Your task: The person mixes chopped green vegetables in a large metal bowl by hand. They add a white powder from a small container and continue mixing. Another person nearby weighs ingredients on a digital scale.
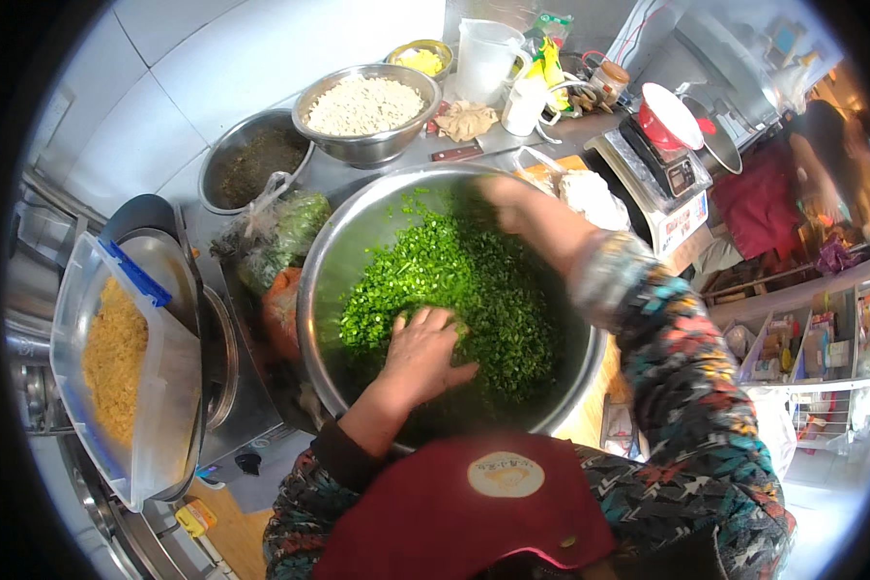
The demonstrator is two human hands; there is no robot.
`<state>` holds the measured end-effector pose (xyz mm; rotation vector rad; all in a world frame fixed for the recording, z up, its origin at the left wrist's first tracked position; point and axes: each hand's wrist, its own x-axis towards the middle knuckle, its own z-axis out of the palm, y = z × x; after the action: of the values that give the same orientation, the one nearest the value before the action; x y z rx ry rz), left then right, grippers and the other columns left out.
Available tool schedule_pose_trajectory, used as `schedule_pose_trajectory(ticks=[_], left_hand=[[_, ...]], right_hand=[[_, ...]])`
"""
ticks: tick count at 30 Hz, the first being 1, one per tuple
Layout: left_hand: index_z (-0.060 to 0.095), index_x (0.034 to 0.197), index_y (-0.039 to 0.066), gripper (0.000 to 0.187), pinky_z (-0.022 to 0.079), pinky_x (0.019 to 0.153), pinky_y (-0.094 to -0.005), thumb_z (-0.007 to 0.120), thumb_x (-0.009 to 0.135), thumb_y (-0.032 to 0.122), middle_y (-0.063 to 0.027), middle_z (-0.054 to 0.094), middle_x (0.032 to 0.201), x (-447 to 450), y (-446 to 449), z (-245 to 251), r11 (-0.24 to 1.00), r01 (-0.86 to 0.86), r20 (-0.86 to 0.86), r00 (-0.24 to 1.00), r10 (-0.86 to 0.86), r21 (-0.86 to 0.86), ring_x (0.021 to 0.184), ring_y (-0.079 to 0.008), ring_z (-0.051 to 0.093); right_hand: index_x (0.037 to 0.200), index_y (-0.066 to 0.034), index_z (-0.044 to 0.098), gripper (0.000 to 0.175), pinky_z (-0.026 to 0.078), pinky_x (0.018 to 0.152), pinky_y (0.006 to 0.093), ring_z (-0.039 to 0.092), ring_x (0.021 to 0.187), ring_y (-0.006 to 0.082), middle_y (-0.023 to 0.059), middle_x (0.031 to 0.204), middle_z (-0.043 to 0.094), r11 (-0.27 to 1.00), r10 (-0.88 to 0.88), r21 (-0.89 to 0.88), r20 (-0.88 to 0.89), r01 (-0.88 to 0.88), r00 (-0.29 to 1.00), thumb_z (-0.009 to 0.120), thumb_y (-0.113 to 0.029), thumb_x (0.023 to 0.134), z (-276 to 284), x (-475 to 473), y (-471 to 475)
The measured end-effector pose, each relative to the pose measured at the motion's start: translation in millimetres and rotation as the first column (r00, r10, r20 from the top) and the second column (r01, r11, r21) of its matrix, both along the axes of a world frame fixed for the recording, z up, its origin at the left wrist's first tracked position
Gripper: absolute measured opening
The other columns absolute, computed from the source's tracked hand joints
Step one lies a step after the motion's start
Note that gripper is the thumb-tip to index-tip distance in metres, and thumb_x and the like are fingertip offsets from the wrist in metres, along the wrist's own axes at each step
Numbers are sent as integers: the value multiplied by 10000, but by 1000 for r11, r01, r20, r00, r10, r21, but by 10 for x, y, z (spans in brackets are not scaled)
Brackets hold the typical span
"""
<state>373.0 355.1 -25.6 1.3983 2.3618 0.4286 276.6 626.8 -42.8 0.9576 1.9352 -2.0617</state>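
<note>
A large stainless steel bowl [317, 239] stands before me with a heap of finely chopped greens [435, 261] inside. The greens look bright on the left and dark in the shade on the right. My left hand [424, 355] lies palm down on the near part of the heap, its fingers spread and the tips against the greens. Over the far right part of the bowl, just inside the rim, is my right hand [507, 203]. It is blurred, and its fingers cannot be made out.
Behind the bowl stand a metal bowl of pale diced food [366, 105], a dark-coated metal pot [254, 163], a plastic jug [484, 61] and a knife [457, 154]. A scale [652, 174] carries a red bowl [663, 119]. Leftward is a plastic tub of yellow crumbs [116, 355]. Another person [819, 152] is at right.
</note>
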Motion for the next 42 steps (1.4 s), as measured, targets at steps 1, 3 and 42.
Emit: schedule_pose_trajectory(ticks=[1,3,42], left_hand=[[638,1246,108,595,328,1082,-577,782,764,427,-112,521,1368,-22,4,-44,1000,-6,18,1000,6,-24,1307,-298,453],[630,1252,102,610,337,1078,-574,783,756,421,-118,524,1355,-61,3,-131,1000,-16,42,999,17,-16,1300,-314,457],[482,1365,15,447,512,946,-410,553,991,251,-164,598,1302,-993,-468,-445,789,-597,853,328,405,-145,1124,-279,590]], right_hand=[[1239,-95,654,369,564,816,418,687,975,249,143,1093,696,919,104,360,165,-158,981,516,-303,968,118,-279,-316],[1138,-100,727,383,566,850,456,709,976,290,153,1138,713,3,591,797,486,-604,644,518,-341,926,303,-504,-1037],[1543,-231,355,752,190,1171,591,199,1506,354,166,1610,284,876,465,57,161,-478,871,529,-639,936,-210,1080,159]])
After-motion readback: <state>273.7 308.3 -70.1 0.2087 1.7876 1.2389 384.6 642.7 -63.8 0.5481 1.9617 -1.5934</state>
